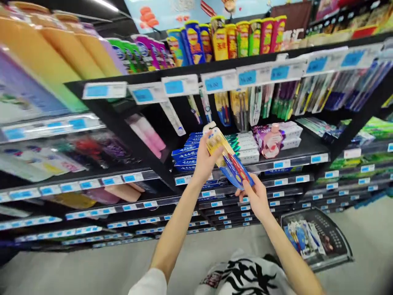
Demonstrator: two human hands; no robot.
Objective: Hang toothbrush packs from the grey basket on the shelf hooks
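A toothbrush pack [229, 157], yellow at the top and blue at the bottom with red and blue handles showing, is held tilted in front of the shelves. My left hand [206, 157] grips its upper left edge, fingers closed on the card. The lower right end is pinched by my right hand [256, 194]. Behind the pack, blue toothpaste boxes [186, 155] and green-and-white toothpaste boxes [245, 147] lie stacked on a shelf. Similar toothbrush packs [223, 107] hang just above them.
A black shopping basket [333, 235] with several packs in it stands on the floor at lower right. Chip canisters [219, 39] line the top shelf. A pink bottle [272, 141] stands by the toothpaste. Price-tag rails [260, 166] edge the shelves. Large bottles [46, 53] fill the upper left.
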